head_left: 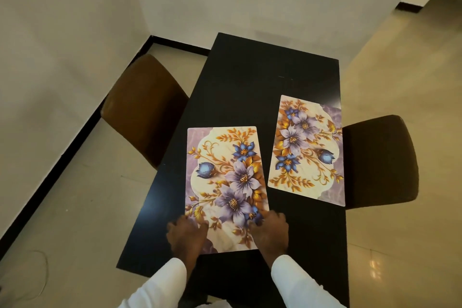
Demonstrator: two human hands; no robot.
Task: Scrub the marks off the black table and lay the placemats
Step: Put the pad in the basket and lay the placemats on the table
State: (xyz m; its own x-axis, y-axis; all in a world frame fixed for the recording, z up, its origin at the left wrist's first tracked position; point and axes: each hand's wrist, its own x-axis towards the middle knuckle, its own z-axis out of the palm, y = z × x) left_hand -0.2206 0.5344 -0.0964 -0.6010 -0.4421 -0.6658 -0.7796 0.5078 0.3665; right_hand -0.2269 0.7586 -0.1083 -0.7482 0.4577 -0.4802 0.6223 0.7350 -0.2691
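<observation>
sleeves: white fabric, one on each forearm, at the bottom of the view.
left hand: on the near-left corner of the near placemat; fingers bent, tips on the mat. Motion blur, so can't tell press from grip.
right hand: over the same mat's near-right edge, fingers curled at the edge. Also blurred, hold unclear.
near placemat: flat on the tabletop, left of centre, long axis running straight away from the person. Thin rounded rectangle, cream marble print, purple and blue flowers, gold leaves, blue bud on the left side.
far placemat: same print turned end for end, bud on the right. Long axis near-to-far, slightly skewed, right edge at the tabletop's right edge. Clear gap between mats.
tabletop: black, smooth, rectangular.
chairs: brown padded chair on the left, dark chair on the right.
floor: glossy beige tile.
</observation>
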